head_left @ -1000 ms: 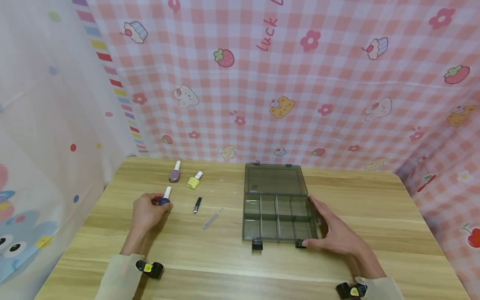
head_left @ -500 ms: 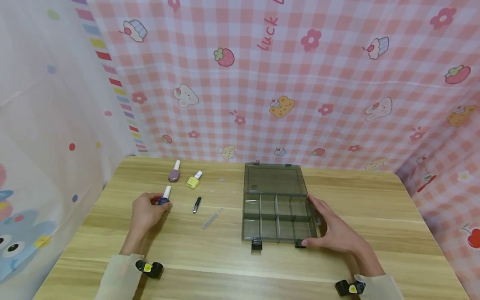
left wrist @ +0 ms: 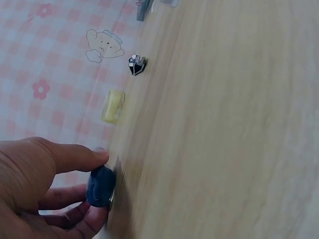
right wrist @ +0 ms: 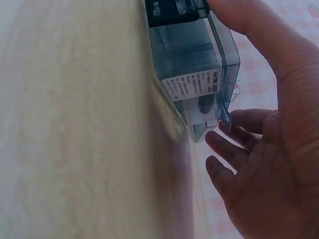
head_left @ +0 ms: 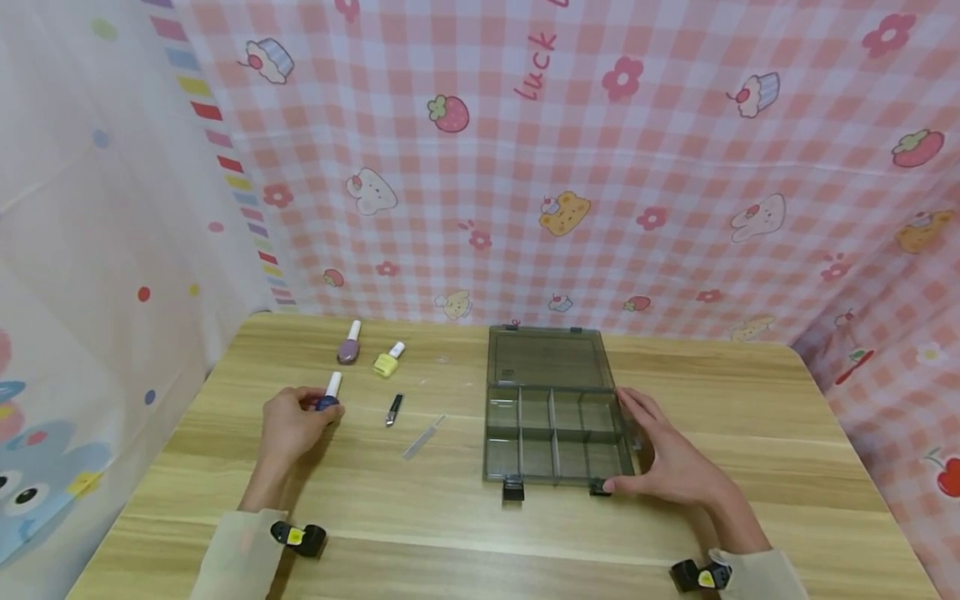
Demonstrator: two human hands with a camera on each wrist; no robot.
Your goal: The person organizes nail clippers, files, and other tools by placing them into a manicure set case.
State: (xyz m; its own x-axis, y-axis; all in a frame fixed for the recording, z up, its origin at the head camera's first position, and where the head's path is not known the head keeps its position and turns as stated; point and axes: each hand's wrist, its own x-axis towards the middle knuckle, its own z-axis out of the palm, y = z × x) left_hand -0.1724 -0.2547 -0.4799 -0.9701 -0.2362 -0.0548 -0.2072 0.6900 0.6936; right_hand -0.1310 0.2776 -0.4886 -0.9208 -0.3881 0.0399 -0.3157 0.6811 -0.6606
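My left hand (head_left: 295, 422) pinches a dark blue nail polish bottle (head_left: 332, 389) with a white cap, upright at table level. In the left wrist view, the thumb and fingers sit on either side of the dark blue bottle (left wrist: 101, 186). To the right lies an open, grey see-through compartment box (head_left: 558, 435), its lid (head_left: 551, 358) folded back. My right hand (head_left: 678, 462) holds the box's right side, thumb by the front latch and fingertips at the rear corner. Inside the right wrist view, the box's labelled side (right wrist: 192, 85) shows; the lower fingers hang apart from it.
A purple nail polish bottle (head_left: 348, 351) and a yellow one (head_left: 387, 364) are behind the left hand. Nail clippers (head_left: 393, 410) and a thin grey nail file (head_left: 423, 437) lie between it and the box. A checked cloth (head_left: 480, 167) hangs behind the wooden table (head_left: 420, 533).
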